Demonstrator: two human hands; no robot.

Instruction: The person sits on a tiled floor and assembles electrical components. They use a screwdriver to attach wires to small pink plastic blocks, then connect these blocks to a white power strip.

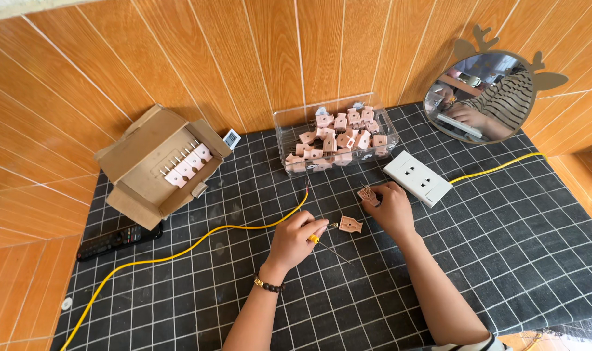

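Two hands work on a black grid mat: left hand point(296, 239) pinches a yellow wire point(198, 244) beside a pink part point(350, 224); right hand point(390, 207) grips another part point(367, 194) near a white socket point(417, 178).

Table cloth point(504, 260): black, white grid lines
Wall panelling point(179, 52): orange wood tone, pale diagonal seams
Cable point(198, 244): yellow
Socket plate point(417, 179): white
Plug parts in tray point(338, 136): pale pink; tray point(296, 117) clear
Loose plug part point(350, 225): pale pink, near left hand point(296, 240)
Cardboard box point(146, 162): brown, row of pink pieces inside
Remote control point(117, 239): black
Bracelet point(269, 285): dark beads with a gold one
Mirror point(484, 97): tan antlered frame, reflecting a black-and-white striped sleeve
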